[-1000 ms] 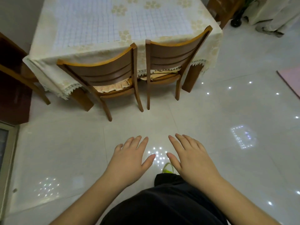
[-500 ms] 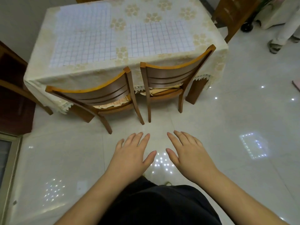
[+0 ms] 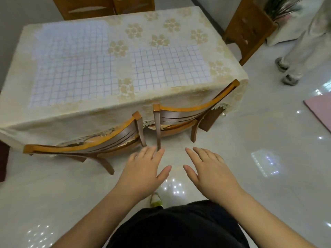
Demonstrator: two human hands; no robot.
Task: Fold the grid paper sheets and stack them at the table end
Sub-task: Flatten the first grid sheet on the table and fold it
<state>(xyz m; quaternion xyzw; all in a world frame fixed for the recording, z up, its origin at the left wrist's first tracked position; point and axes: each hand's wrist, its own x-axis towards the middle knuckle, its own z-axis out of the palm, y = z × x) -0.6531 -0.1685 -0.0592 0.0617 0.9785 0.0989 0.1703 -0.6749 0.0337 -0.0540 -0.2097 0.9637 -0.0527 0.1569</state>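
Observation:
Two white grid paper sheets lie flat and unfolded on the table (image 3: pixel 161 106), which wears a cream flowered cloth. The larger sheet (image 3: pixel 71 68) covers the table's left half; the smaller sheet (image 3: pixel 170 67) lies on the right half. My left hand (image 3: pixel 143 172) and my right hand (image 3: pixel 209 170) hover side by side over the floor, palms down, fingers straight and spread, holding nothing. Both hands are short of the table, just behind the chair backs.
Two wooden chairs, the left chair (image 3: pixel 86 147) and the right chair (image 3: pixel 193 111), are pushed in at the table's near side between me and the sheets. More chairs stand at the far side and right end (image 3: pixel 249 27). Another person's legs (image 3: pixel 295 56) stand at the right. A pink mat (image 3: pixel 320 110) lies on the glossy tile floor.
I have come closer to the table; it and the chairs now fill more of the view. My hands stay open and have risen toward the chair backs.

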